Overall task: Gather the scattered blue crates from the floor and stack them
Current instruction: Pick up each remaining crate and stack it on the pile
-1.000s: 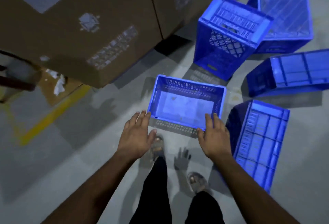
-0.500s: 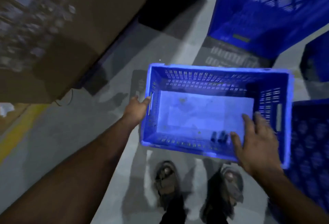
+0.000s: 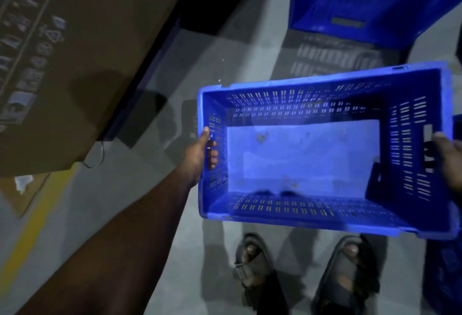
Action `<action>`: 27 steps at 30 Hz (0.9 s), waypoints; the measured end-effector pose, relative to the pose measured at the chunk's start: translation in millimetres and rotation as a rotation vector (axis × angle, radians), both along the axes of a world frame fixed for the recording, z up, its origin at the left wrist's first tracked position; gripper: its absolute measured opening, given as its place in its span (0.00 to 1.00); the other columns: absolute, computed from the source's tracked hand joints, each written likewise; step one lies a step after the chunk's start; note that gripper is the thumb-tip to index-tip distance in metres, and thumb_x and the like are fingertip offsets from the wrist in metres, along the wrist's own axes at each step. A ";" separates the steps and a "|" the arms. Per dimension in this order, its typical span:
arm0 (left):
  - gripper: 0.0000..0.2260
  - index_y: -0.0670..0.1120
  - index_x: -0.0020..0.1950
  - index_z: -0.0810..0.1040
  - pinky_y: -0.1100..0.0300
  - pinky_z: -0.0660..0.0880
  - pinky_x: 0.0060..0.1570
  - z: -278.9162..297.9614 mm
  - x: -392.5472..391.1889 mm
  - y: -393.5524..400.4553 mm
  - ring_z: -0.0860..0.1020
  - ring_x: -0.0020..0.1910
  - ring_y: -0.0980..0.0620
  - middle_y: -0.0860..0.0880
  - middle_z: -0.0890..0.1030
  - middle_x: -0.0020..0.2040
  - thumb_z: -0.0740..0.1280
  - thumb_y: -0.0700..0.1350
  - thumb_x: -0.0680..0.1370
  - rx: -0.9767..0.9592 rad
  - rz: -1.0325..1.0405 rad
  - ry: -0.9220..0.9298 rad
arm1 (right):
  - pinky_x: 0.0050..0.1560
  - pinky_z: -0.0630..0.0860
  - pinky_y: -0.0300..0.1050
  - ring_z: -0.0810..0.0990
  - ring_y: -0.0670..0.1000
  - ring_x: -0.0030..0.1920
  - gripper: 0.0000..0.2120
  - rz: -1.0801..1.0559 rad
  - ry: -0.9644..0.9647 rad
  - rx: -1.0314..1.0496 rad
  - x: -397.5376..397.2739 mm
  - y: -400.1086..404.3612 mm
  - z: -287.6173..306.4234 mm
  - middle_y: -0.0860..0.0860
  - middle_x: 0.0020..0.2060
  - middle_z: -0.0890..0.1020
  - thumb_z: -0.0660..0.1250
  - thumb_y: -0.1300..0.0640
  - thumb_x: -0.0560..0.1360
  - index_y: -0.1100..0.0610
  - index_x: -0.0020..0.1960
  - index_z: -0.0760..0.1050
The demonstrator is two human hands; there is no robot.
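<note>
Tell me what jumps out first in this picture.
A bright blue crate fills the centre right, open side up, held at its two short ends by the left hand and the right hand. Sandalled feet stand below it, and a big cardboard box fills the upper left.

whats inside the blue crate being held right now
The blue crate holds nothing but small dirt specks on its pale floor. The left hand hooks fingers through its side handle. The near right corner lies in shadow, unreadable.
</note>
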State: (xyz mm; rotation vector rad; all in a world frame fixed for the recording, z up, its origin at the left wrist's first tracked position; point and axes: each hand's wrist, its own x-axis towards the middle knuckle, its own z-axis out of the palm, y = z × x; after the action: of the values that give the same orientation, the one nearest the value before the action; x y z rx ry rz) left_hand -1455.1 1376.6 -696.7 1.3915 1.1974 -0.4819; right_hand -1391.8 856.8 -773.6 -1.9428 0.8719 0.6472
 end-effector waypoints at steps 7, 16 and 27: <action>0.23 0.48 0.35 0.67 0.65 0.58 0.20 59.9 -2.5 -0.9 0.60 0.18 0.55 0.53 0.63 0.23 0.53 0.64 0.81 -0.025 0.070 -0.058 | 0.53 0.76 0.57 0.80 0.61 0.46 0.45 -0.101 -0.014 0.032 -0.3 52.1 141.3 0.60 0.45 0.81 0.56 0.18 0.60 0.58 0.49 0.78; 0.23 0.50 0.36 0.63 0.68 0.54 0.20 293.7 -5.7 -4.6 0.57 0.16 0.57 0.55 0.61 0.21 0.52 0.66 0.80 -0.135 0.031 -0.075 | 0.25 0.71 0.41 0.73 0.49 0.23 0.28 -0.212 -0.054 0.277 -26.3 28.7 363.9 0.51 0.25 0.74 0.63 0.27 0.67 0.53 0.45 0.73; 0.25 0.50 0.33 0.64 0.70 0.54 0.21 559.6 -23.7 -61.6 0.56 0.16 0.55 0.54 0.61 0.20 0.57 0.70 0.76 -0.008 -0.228 -0.132 | 0.25 0.54 0.38 0.58 0.48 0.21 0.25 -0.397 -0.129 0.241 -147.6 -20.4 635.2 0.48 0.22 0.63 0.54 0.35 0.80 0.50 0.32 0.63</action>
State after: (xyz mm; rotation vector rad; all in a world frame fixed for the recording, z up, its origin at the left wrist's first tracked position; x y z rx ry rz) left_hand -1478.8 1315.0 -137.1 1.5374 0.9343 -0.5436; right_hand -1539.3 836.4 -138.4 -1.5207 1.0117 0.3671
